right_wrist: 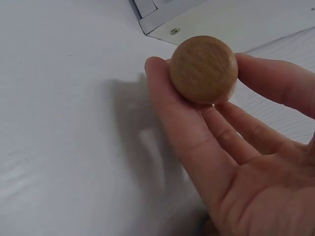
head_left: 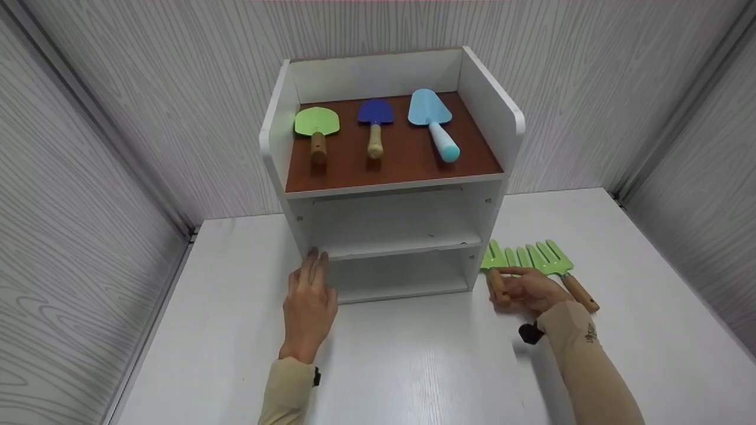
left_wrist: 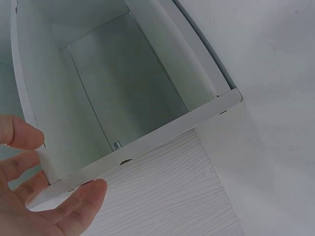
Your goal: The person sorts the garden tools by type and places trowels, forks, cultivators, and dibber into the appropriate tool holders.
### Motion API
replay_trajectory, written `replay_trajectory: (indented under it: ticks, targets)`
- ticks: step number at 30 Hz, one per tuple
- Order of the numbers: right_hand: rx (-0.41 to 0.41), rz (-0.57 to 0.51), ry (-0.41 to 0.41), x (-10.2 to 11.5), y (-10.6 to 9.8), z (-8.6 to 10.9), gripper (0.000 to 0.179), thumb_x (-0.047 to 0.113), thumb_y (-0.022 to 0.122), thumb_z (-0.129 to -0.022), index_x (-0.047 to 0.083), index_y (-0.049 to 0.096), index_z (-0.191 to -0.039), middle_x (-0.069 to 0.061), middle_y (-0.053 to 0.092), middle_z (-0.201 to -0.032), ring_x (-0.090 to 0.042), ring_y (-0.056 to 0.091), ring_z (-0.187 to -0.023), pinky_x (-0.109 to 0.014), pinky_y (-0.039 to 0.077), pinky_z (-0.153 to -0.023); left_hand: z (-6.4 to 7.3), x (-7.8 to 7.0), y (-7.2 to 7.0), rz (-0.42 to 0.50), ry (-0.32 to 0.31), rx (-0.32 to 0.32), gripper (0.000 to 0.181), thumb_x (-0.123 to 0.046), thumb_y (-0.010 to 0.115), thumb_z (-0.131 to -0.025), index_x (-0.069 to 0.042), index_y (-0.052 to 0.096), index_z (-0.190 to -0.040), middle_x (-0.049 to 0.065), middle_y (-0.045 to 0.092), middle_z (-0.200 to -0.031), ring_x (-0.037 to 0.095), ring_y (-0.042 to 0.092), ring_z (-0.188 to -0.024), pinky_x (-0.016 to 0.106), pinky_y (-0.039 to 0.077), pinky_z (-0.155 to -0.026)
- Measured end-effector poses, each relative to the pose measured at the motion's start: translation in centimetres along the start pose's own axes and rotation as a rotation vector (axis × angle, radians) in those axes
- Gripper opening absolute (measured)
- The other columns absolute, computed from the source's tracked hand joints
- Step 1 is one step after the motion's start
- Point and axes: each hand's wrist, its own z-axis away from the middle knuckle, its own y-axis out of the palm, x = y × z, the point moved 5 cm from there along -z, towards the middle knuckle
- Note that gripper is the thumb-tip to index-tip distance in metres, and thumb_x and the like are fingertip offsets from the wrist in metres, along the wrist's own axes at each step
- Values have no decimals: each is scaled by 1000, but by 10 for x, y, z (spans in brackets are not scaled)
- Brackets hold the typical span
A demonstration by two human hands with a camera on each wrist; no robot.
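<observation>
My right hand [head_left: 534, 292] pinches the wooden handle of a green hand fork [head_left: 494, 260] just off the shelf's right side. In the right wrist view the handle's round end [right_wrist: 203, 70] sits between thumb and finger, above its shadow. Two more green hand forks lie beside it; one wooden handle [head_left: 582, 293] shows past my hand, the other is hidden. My left hand [head_left: 309, 313] grips the white shelf unit [head_left: 390, 192] at its left front edge, where the middle board meets the side panel. In the left wrist view, fingers [left_wrist: 83, 206] lie along the panel's outer face.
On the brown top board lie a green trowel [head_left: 317, 121], a dark blue trowel [head_left: 375, 111] and a light blue trowel [head_left: 428, 109], handles toward me. Two compartments open to the front below. Wood-grain walls [head_left: 679, 118] enclose the white table [head_left: 413, 360] behind and at both sides.
</observation>
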Motion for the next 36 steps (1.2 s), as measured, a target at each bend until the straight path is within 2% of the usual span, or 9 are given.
replay_trajectory:
  ticks: [7,16,20,24,29,36]
  targets:
    - [9,-25,-19,5,0,4,73,-11,59,-90,-5,28,-156,-12,63,-121,-23,65,-99,-39,56,-87,1,1,-1,3,-22,8,50,5,60,-86,7,57,-137,22,53,-141,46,58,-107,44,57,-58]
    - [52,-35,-70,9,-1,13,70,-10,57,-93,-4,27,-156,-7,58,-125,-17,64,-101,-40,56,-89,0,0,-3,12,-13,5,50,5,61,-86,8,56,-136,24,53,-141,48,57,-108,47,58,-63]
    - [51,-20,-91,11,0,18,72,-10,58,-92,-2,27,-157,-15,52,-138,-18,64,-106,-42,56,-90,-2,-1,-3,8,-7,2,50,5,61,-87,8,56,-136,24,53,-141,48,57,-107,48,58,-63]
    - [38,0,-120,12,2,22,76,-11,59,-91,-2,25,-158,-21,45,-146,-26,66,-109,-45,57,-90,-2,0,-2,-6,6,-7,49,4,61,-87,8,56,-136,24,53,-141,47,57,-108,47,58,-64]
    - [38,17,-162,10,3,28,76,-10,60,-91,-2,26,-158,-17,50,-141,-28,68,-107,-45,57,-88,0,-2,-2,-43,16,-7,51,6,61,-86,8,54,-136,24,51,-141,45,57,-107,45,58,-63]
    - [40,-7,-199,10,7,41,77,-14,59,-90,-4,23,-157,-9,58,-131,-27,69,-105,-48,57,-89,-2,-7,-3,-34,2,39,54,4,63,-86,10,52,-138,26,48,-140,48,56,-108,50,57,-82]
